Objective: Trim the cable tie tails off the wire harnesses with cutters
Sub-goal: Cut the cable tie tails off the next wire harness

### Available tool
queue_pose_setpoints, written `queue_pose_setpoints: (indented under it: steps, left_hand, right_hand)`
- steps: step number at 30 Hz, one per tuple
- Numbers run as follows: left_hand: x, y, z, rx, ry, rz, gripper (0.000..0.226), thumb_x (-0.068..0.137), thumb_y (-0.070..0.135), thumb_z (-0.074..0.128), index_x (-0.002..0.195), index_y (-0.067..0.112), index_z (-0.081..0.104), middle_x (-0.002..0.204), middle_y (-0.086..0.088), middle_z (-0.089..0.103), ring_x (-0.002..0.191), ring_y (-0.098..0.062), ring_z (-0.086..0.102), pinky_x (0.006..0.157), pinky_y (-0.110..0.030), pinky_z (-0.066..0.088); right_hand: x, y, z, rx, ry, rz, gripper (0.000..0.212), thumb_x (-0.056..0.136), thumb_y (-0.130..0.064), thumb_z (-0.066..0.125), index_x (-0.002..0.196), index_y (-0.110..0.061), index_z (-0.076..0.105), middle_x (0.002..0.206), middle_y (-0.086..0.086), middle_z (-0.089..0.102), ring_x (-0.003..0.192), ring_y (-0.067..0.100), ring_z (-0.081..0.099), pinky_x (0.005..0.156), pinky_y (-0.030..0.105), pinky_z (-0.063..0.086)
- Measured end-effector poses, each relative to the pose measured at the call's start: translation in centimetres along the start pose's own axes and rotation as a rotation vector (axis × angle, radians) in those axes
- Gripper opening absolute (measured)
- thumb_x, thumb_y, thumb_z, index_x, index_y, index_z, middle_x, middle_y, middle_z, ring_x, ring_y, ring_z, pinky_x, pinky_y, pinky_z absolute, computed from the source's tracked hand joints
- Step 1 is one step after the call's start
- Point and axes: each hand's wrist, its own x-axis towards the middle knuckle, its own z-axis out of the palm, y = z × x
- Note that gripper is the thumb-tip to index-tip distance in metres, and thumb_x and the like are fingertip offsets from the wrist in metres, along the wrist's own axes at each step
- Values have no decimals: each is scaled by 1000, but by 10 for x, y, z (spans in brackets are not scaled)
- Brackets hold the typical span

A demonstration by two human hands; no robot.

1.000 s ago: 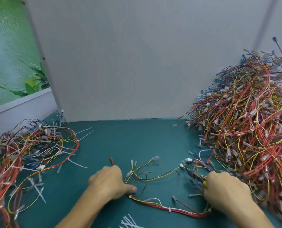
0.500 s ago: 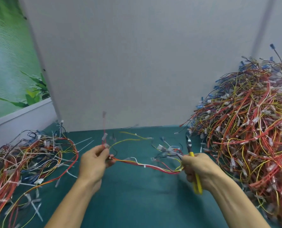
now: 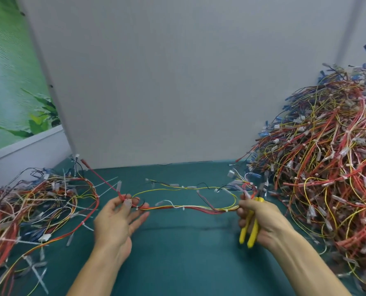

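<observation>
l hand (image 3: 118, 221): pinches harness (image 3: 188, 208) end, other fingers spread
r hand (image 3: 263, 218): grips other end + yellow cutters (image 3: 249, 231)
harness: stretched btwn hands
piles: big pile (image 3: 327, 167) right of r hand – small pile (image 3: 34, 206) left of l hand

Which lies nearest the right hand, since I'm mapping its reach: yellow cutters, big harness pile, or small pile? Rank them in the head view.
1. Yellow cutters, gripped in the right hand itself.
2. Big harness pile, close on its right.
3. Small pile, at the far left.
</observation>
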Motion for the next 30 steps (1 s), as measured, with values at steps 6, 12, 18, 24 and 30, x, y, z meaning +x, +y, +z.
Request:
queue_pose_setpoints:
  steps: [6,12,18,24,30]
  left_hand:
    - [0,-1,-3,49,-115,-154,20,85,-3,61,81,15,56,50,-1,57,47,-11,58,64,-36,53]
    - [12,-10,-1,-470,147,-284,23,99,16,47,78,19,52,52,2,44,52,-12,45,64,-41,49]
    - [-2,-11,-4,362,-226,-163,23,86,-3,62,68,10,67,70,-11,69,44,-5,43,46,-25,52]
    - [-20,-4,4,415,-605,-152,19,86,17,62,68,13,66,59,-5,59,40,-11,47,51,-27,50]
    - [-2,5,5,-337,-157,-117,14,89,16,53,75,17,53,63,1,57,41,-6,46,54,-31,57]
  right_hand:
    - [-2,-1,0,-193,-26,-215,12,87,7,59,91,-3,61,56,5,60,46,10,55,39,20,37]
    - [-2,2,4,-76,22,-29,15,91,6,53,85,-8,56,51,5,58,38,11,55,38,19,36]
    - [-8,0,2,-342,-65,-103,15,89,5,58,84,-9,57,54,6,54,40,14,50,44,22,35]
    - [-10,-1,3,-400,-61,-124,13,88,6,59,81,-4,56,51,7,53,39,14,49,40,22,36]
    - [-1,-3,-1,-188,57,-20,17,90,9,50,80,-4,50,45,8,54,32,13,50,36,19,39]
